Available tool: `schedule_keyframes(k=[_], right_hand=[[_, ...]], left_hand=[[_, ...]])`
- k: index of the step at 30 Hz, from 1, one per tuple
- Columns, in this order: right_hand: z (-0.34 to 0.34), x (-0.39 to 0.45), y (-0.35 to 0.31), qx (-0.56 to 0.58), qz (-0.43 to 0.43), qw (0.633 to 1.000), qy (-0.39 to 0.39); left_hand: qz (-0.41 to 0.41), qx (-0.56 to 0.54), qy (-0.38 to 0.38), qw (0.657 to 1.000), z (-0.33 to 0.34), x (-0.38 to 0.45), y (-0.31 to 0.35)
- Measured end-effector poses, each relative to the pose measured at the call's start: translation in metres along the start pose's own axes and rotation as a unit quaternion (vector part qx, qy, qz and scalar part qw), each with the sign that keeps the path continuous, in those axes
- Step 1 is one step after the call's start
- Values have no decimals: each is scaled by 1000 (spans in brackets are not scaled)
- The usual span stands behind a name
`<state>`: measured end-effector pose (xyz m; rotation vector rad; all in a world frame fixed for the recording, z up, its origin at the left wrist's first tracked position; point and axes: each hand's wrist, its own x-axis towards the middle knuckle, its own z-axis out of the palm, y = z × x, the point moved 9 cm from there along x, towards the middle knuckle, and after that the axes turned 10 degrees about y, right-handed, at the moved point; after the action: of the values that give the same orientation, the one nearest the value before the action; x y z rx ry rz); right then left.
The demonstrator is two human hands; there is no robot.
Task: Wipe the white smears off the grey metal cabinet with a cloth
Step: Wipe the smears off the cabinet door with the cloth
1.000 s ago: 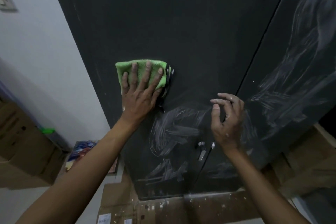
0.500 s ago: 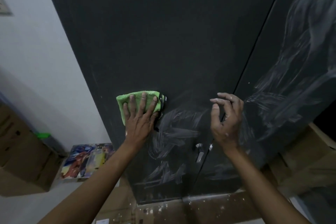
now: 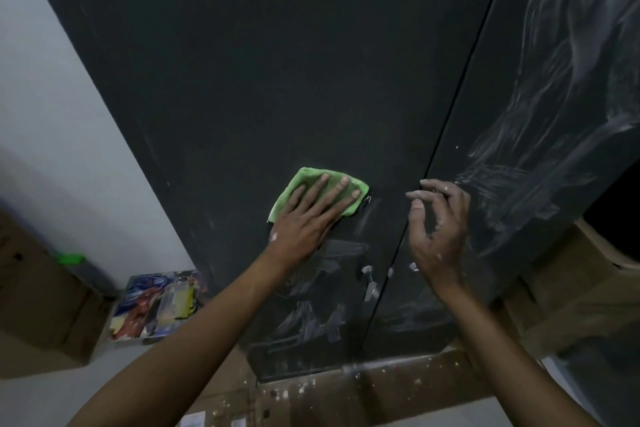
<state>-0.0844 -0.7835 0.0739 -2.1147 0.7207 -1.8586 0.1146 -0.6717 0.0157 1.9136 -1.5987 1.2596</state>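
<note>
Green cloth [image 3: 313, 191] lies flat under the left hand's [image 3: 308, 218] straight, pressing fingers to scrub smears [image 3: 311, 321] off the grey cabinet [image 3: 277, 80], while the right hand [image 3: 438, 229] hovers loosely curled, holding nothing.

Matt grey metal cabinet [image 3: 277, 80] streaked with chalky white smears [image 3: 554, 114]; fuzzy green cloth [image 3: 304, 184]; shiny metal handle [image 3: 369, 282].

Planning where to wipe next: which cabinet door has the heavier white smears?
The right door: broad white streaks run down it; the left door shows smears only low down.
</note>
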Motion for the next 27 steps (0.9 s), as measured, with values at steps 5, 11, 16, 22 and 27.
schedule_keyframes(k=[5, 11, 16, 22, 27], right_hand=[[6, 7, -6, 11, -8, 1000, 5], [-12, 14, 5, 13, 7, 999, 33], [-34, 11, 32, -12, 24, 998, 50], [-39, -1, 55, -30, 41, 998, 45], [-35, -5, 62, -31, 24, 999, 22]], left_hand=[[9, 12, -29, 999, -8, -19, -21], [-31, 48, 15, 998, -19, 18, -17], [-55, 43, 52, 996, -6, 55, 26], [78, -1, -34, 996, 43, 48, 91], [149, -13, -112, 982, 64, 4, 89]])
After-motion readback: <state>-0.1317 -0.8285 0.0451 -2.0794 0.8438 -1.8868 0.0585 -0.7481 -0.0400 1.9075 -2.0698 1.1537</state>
